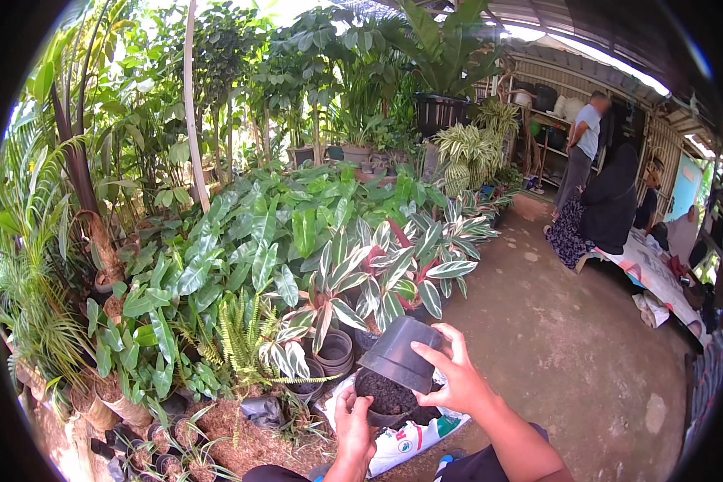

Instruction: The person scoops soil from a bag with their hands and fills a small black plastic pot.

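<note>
My right hand (458, 376) grips a black plastic plant pot (402, 352), tilted with its rim down to the left, over a second pot. That second black pot (388, 416) holds dark soil (384, 393), and my left hand (355, 422) holds it by the left rim, thumb at the edge. Below them lies a white printed plastic sack (406, 446). Whether soil is inside the tilted pot cannot be seen. Stacked empty pots (335, 354) stand just left of the two pots.
Dense potted plants with striped leaves (391, 271) and a fern (247, 325) lie ahead. Small potted seedlings (169, 464) stand at lower left. Bare ground (554, 337) spans the right. A person stands by the shelves (548, 114); others sit near a covered low platform (654, 271).
</note>
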The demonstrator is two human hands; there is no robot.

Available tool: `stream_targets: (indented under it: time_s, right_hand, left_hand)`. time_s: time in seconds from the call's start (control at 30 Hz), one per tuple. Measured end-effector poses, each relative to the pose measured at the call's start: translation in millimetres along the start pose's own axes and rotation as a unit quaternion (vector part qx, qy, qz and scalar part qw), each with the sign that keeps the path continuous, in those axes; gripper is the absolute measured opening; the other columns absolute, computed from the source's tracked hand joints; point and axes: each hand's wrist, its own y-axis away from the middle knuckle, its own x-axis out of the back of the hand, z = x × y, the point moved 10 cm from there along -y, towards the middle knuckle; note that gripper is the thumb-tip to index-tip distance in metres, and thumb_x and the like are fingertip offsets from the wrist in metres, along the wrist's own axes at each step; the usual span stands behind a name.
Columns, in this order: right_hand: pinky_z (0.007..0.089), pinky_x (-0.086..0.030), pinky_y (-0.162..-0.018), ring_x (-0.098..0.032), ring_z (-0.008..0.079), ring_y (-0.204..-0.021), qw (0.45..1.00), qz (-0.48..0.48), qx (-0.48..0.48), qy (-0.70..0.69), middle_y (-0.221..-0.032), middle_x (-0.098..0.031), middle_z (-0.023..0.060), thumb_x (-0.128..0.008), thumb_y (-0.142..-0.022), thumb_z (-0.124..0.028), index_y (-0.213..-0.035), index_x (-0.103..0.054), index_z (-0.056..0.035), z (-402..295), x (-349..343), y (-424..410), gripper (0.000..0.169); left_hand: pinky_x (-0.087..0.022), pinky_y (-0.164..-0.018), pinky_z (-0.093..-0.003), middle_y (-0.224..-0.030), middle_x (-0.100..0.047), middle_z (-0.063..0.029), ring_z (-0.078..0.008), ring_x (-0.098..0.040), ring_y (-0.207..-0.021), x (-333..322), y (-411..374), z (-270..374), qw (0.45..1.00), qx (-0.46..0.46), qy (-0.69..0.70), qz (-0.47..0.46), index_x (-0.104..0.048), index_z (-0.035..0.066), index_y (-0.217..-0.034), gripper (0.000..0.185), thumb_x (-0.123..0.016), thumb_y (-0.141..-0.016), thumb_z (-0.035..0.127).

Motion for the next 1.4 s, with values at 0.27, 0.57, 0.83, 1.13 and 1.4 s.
stream_targets:
  time_s: [0.27,0.57,0.83,1.13,1.4]
  right_hand:
    - [0.0515,-0.041,-0.115,-0.033,0.045,-0.145,0.998,-0.048,0.029,0.03,-0.156,-0.027,0.0228,-0.096,-0.057,-0.02,-0.145,-0.057,-0.0285,-7.2,-16.8,3.4,0.097]
    - [0.055,-0.043,-0.112,-0.041,0.0477,-0.137,0.988,0.001,0.104,0.115,-0.151,-0.034,0.0247,-0.098,-0.05,-0.025,-0.141,-0.061,-0.0301,-33.8,-15.3,6.3,0.098]
    - [0.0585,-0.04,-0.112,-0.038,0.0498,-0.136,0.972,0.11,0.142,0.154,-0.15,-0.032,0.0263,-0.099,-0.041,-0.03,-0.137,-0.064,-0.0255,-38.7,-8.7,10.5,0.103]
    - [0.0459,-0.04,-0.113,-0.046,0.0368,-0.135,0.92,0.357,-0.156,0.051,-0.144,-0.038,0.0218,-0.081,-0.075,-0.014,-0.143,-0.053,-0.0127,96.3,39.1,20.9,0.073]
    - [0.049,-0.041,-0.111,-0.042,0.0441,-0.135,0.875,0.222,-0.418,0.103,-0.142,-0.04,0.0268,-0.084,-0.075,-0.034,-0.144,-0.052,-0.0163,240.6,-38.0,100.2,0.078]
  left_hand:
    - [-0.061,-0.079,-0.0392,-0.128,-0.054,-0.0166,-0.0262,-0.064,-0.107,-1.4,2.3,1.3,1.0,0.006,0.03,0.004,-0.04,0.001,-0.141,0.055,-0.062,-0.09,0.006]
    - [-0.06,-0.079,-0.0393,-0.134,-0.051,-0.0166,-0.0285,-0.063,-0.111,3.6,-0.7,6.0,1.0,-0.015,0.015,0.01,-0.044,0.002,-0.141,0.055,-0.063,-0.09,0.007]
    - [-0.057,-0.079,-0.0345,-0.129,-0.055,-0.0132,-0.0231,-0.061,-0.108,11.1,-3.9,9.7,0.999,-0.041,0.014,0.006,-0.044,0.003,-0.143,0.054,-0.059,-0.093,0.01]
    - [-0.061,-0.072,-0.0483,-0.134,-0.054,-0.01,-0.0292,-0.06,-0.115,28.7,-5.6,22.7,0.992,-0.07,0.094,0.041,-0.044,0.018,-0.147,0.053,-0.041,-0.094,0.02]
    - [-0.055,-0.092,-0.0499,-0.126,-0.06,-0.0111,-0.0261,-0.058,-0.119,60.5,-27.5,-0.4,0.988,-0.078,0.099,0.094,-0.055,0.007,-0.132,0.043,-0.041,-0.095,0.023]
